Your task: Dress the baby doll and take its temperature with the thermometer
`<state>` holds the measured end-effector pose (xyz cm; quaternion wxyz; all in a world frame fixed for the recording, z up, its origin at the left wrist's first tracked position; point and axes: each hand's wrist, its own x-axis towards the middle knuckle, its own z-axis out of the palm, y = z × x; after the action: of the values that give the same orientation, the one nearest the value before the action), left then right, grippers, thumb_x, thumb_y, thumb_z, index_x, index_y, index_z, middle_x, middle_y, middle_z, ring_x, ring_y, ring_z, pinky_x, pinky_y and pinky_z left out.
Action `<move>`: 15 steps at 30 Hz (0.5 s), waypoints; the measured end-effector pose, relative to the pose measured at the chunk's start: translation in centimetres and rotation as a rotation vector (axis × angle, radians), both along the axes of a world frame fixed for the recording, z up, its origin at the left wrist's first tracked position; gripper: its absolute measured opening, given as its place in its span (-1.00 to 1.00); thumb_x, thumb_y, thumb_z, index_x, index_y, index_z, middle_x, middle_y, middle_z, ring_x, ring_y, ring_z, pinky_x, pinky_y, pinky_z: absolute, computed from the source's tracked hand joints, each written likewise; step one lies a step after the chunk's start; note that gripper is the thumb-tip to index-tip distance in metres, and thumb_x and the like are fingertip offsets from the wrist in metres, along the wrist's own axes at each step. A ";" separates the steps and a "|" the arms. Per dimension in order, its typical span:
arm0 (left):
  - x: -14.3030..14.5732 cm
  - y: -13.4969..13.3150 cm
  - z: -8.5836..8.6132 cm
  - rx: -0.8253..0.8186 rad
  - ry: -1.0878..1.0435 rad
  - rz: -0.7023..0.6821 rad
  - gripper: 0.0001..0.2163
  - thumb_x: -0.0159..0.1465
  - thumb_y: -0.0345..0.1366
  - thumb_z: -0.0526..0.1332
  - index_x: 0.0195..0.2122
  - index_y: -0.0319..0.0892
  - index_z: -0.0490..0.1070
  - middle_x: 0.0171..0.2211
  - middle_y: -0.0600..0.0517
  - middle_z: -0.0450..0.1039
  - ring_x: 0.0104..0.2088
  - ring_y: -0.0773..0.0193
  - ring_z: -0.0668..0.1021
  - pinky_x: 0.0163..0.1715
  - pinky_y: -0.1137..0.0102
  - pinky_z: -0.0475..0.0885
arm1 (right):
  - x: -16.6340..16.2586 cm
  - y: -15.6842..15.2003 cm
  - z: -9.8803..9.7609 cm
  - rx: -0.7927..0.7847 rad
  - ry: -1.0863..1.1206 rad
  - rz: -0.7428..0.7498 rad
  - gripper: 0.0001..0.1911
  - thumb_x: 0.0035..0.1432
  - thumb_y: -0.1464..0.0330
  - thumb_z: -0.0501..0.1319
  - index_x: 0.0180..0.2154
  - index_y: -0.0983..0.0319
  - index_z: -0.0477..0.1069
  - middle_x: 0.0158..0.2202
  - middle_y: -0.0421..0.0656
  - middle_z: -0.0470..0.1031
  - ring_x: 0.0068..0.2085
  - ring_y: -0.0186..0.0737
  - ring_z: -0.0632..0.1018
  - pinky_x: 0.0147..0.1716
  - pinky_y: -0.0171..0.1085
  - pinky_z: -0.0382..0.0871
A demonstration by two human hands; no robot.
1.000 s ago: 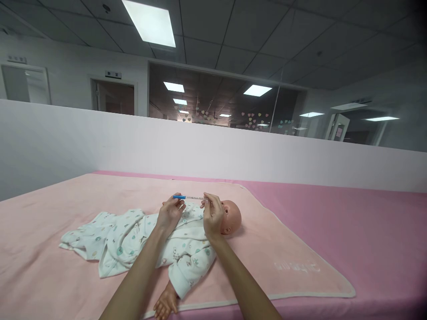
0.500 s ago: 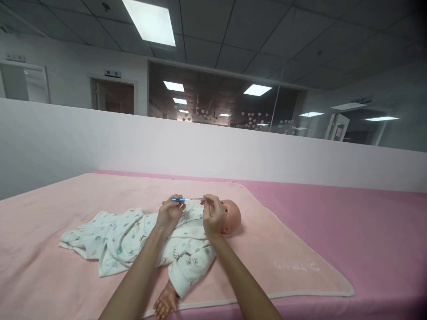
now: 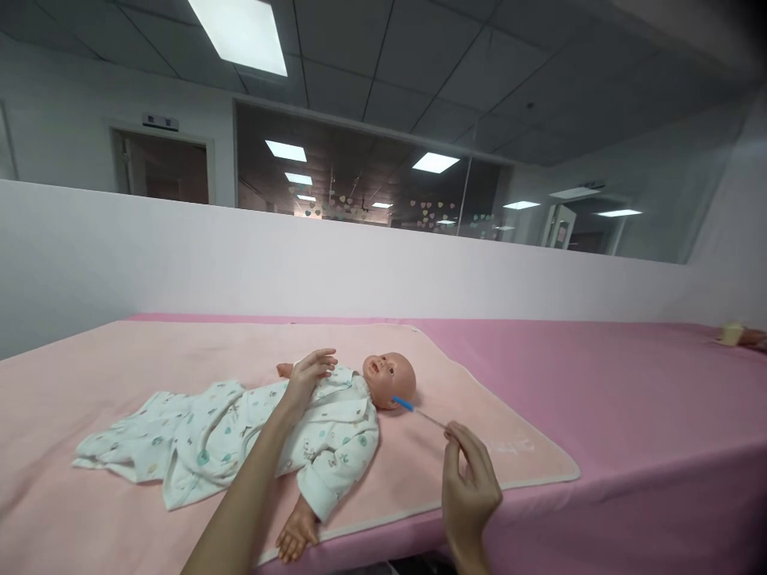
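- Right hand (image 3: 470, 483): fingers pinch the thermometer (image 3: 407, 406) by its thin end; blue end beside the head of the doll (image 3: 341, 409), contact unclear.
- Left hand (image 3: 308, 377): fingers loosely spread above its chest.
- Step, as judged: thermometer handling; next calls for steady pinch.

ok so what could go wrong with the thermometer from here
The right hand pinches the thermometer at its thin end, so the thermometer could slip. Its blue end overlaps the doll's head in this view and might bump it, though any gap is hard to judge.
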<state>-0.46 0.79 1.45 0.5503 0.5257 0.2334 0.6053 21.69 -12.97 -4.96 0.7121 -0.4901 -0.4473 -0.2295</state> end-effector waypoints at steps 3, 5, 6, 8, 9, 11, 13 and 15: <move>0.1 -0.5 0.4 0.141 0.207 0.032 -0.78 -0.04 -0.37 0.22 -0.32 -0.17 0.48 -0.38 -0.02 0.46 -0.26 0.20 0.44 -0.29 0.44 0.28 | 2.0 -1.4 -2.7 -0.099 -0.175 -0.189 -0.85 0.07 0.42 0.10 -0.32 0.25 0.43 -0.33 -0.08 0.50 -0.28 -0.18 0.50 -0.24 -0.22 0.37; 0.2 -1.1 0.8 0.229 0.295 0.009 -0.79 -0.04 -0.35 0.24 -0.32 -0.14 0.48 -0.33 -0.03 0.47 -0.23 0.15 0.44 -0.26 0.40 0.29 | 2.7 -1.6 -3.7 -0.166 -0.249 -0.246 -0.82 0.09 0.40 0.06 -0.31 0.24 0.42 -0.32 -0.09 0.50 -0.29 -0.19 0.51 -0.28 -0.25 0.38; 0.3 -1.5 0.9 0.259 0.340 -0.010 -0.77 -0.05 -0.34 0.26 -0.32 -0.13 0.49 -0.30 -0.04 0.47 -0.21 0.13 0.43 -0.23 0.39 0.29 | 3.0 -1.5 -4.0 -0.201 -0.266 -0.262 -0.80 0.10 0.40 0.04 -0.32 0.24 0.42 -0.32 -0.09 0.50 -0.29 -0.19 0.51 -0.29 -0.26 0.38; 0.6 -2.1 0.8 0.312 0.442 -0.044 -0.72 -0.12 -0.34 0.31 -0.31 -0.10 0.49 -0.25 -0.04 0.46 -0.18 0.09 0.41 -0.17 0.36 0.27 | 3.4 -1.2 -4.4 -0.289 -0.263 -0.284 -0.76 0.11 0.39 -0.01 -0.34 0.24 0.42 -0.33 -0.08 0.50 -0.32 -0.19 0.51 -0.33 -0.26 0.38; 0.8 -2.3 0.7 0.345 0.501 -0.049 -0.68 -0.17 -0.33 0.34 -0.31 -0.09 0.49 -0.24 -0.03 0.45 -0.16 0.07 0.41 -0.15 0.34 0.27 | 3.6 -1.0 -4.5 -0.344 -0.251 -0.291 -0.74 0.11 0.39 -0.03 -0.35 0.24 0.42 -0.35 -0.08 0.50 -0.33 -0.18 0.50 -0.34 -0.25 0.38; 1.1 -2.5 0.2 0.423 0.627 -0.031 -0.60 -0.25 -0.31 0.38 -0.30 -0.06 0.49 -0.22 -0.03 0.44 -0.16 0.03 0.40 -0.14 0.31 0.25 | 3.6 -0.6 -4.6 -0.460 -0.244 -0.297 -0.72 0.10 0.39 -0.05 -0.38 0.24 0.43 -0.37 -0.07 0.49 -0.34 -0.15 0.49 -0.34 -0.20 0.37; 1.4 -2.3 -0.4 0.489 0.730 0.024 -0.57 -0.30 -0.29 0.40 -0.30 -0.04 0.49 -0.21 -0.03 0.43 -0.17 0.02 0.40 -0.15 0.29 0.25 | 3.1 -0.3 -4.3 -0.530 -0.280 -0.285 -0.73 0.08 0.39 -0.03 -0.39 0.26 0.44 -0.34 -0.02 0.48 -0.28 -0.09 0.46 -0.29 -0.14 0.35; 1.5 -2.0 -0.9 0.506 0.769 0.092 -0.61 -0.25 -0.29 0.38 -0.31 -0.04 0.49 -0.21 -0.03 0.43 -0.20 0.03 0.42 -0.18 0.30 0.26 | 1.8 0.0 -3.7 -0.538 -0.339 -0.245 -0.74 0.07 0.40 -0.02 -0.38 0.27 0.44 -0.29 0.01 0.46 -0.22 -0.05 0.43 -0.24 -0.09 0.32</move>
<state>1.09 -1.20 0.54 0.2507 0.8189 0.2883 0.4282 23.51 -12.98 -8.63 0.4401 -0.6654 -0.5414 -0.2654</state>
